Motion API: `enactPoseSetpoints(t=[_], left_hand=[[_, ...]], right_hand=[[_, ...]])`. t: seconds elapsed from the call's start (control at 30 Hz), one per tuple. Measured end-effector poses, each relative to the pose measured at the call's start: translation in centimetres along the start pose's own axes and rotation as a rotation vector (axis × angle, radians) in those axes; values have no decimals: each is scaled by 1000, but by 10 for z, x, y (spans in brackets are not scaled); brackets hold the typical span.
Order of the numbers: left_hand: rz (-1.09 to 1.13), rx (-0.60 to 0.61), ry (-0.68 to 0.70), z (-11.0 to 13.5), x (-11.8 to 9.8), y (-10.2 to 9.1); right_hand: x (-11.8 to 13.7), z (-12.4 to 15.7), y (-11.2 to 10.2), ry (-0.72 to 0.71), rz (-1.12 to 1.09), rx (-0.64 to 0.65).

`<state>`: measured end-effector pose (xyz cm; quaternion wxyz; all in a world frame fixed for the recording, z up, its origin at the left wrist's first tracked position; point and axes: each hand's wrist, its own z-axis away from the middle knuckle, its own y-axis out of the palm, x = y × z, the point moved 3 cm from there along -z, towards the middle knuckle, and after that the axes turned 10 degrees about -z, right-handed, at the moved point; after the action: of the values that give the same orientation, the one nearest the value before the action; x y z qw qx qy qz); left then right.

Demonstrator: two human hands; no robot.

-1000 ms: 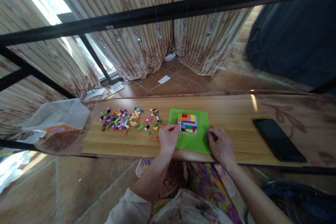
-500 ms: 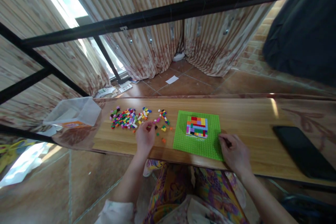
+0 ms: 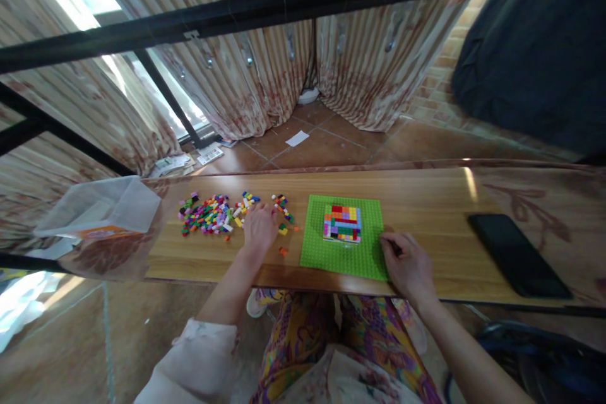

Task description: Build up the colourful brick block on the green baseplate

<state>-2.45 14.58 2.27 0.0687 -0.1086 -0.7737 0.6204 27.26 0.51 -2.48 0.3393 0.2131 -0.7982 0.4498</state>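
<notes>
Over the small loose toy bricks (image 3: 208, 214) on the left is my left hand (image 3: 260, 227), palm down. Its fingers reach forward and look apart, with the tips partly hidden, and I see no brick held in them. A green studded baseplate (image 3: 341, 259) lies flat in front of me. On it stands a low, multicoloured block of bricks (image 3: 341, 224), pressed together in rows. At the baseplate's right edge my right hand (image 3: 408, 265) is closed, thumb and forefinger gripping the rim. Yellow, green and orange bricks (image 3: 283, 251) lie between my left hand and the plate.
The wooden tabletop (image 3: 435, 202) carries a black phone-like slab (image 3: 521, 255) at the right. A translucent plastic bin (image 3: 123, 202) lies tipped at the left end. Beyond the table runs a black metal rail (image 3: 265, 9) before striped curtains (image 3: 360, 63).
My left hand has turned from a pinch near the pink bricks to palm down, slightly further forward over them. My right hand stays at the baseplate's edge. The whole view has shifted a little.
</notes>
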Motion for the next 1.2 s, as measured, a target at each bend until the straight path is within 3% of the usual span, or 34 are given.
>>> enactPoseSetpoints(t=[0.13,0.3,0.47,0.6,0.8,1.07,1.2], left_hand=[[451,-32,-109,17,-21,-10],[1066,150,-263,42,-64,-4],[1293,224,-447,49,-83,-9],[1402,236,-495,48,-88,-14],[1308,219,-354,48,-91,-9],[874,44,36,47,-95,-12],[615,23,167,47,-99,-18]], right_hand=[[1,0,0,6,15,10],[2,0,0,15,12,6],[2,-1,1,11,-3,16],[0,-1,1,1,-18,10],[2,-1,1,13,-14,8],[3,-2,1,23,-19,16],[2,-1,1,20,-16,13]])
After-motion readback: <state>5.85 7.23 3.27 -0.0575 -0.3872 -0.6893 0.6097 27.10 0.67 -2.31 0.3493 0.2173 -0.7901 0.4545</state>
